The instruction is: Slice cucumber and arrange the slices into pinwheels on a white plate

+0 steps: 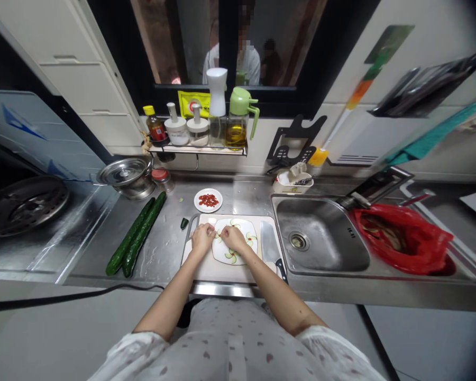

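Observation:
A white square plate (224, 256) lies on a pale cutting board (206, 272), with thin green-edged cucumber slices (233, 257) set out on it in small fans, some with red bits. My left hand (203, 238) is at the plate's left edge, fingertips pinched together. Over the upper middle of the plate is my right hand (234, 239), its fingers curled and closed. Whatever either hand holds is too small or hidden to make out. A kitchen knife (268, 238) with a black handle rests on the board's right side. Behind the board stands a small white dish (208, 191) of red pieces.
Two whole cucumbers (137, 238) and a cucumber end (184, 223) lie left of the board. A lidded steel pot (129, 180) and a red-lidded jar (162, 181) stand behind. To the right are the sink (321, 233) and a red plastic bag (404, 246). Condiments fill a shelf (202, 150).

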A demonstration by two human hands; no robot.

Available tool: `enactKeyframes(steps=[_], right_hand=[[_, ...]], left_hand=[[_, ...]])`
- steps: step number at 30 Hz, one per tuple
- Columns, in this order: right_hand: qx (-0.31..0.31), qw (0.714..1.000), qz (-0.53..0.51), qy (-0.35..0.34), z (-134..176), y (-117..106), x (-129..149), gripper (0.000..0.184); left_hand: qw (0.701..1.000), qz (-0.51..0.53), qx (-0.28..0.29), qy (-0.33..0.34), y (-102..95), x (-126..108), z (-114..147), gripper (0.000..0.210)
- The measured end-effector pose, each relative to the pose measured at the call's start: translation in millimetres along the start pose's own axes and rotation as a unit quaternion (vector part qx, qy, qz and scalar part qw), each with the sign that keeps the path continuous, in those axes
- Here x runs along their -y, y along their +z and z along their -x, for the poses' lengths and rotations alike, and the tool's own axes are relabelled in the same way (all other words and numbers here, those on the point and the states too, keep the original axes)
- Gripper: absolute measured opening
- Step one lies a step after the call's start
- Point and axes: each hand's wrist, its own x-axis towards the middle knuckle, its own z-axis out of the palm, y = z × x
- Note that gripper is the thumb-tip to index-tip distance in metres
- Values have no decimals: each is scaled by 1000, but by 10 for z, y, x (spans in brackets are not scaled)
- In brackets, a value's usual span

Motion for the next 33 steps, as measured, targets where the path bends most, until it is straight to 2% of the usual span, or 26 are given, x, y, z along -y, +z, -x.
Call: enactKeyframes(steps=[21,28,33], right_hand=[[1,998,68,17,-12,9,74,11],[15,997,63,29,-3,-59,52,11],[3,998,47,41,-3,-108,40,12]], left_hand=[[999,-45,24,-7,110,-44,-44,14],[999,-33,25,-17,61,-49,-45,16],[999,-27,13,-31,7,-40,-55,15]])
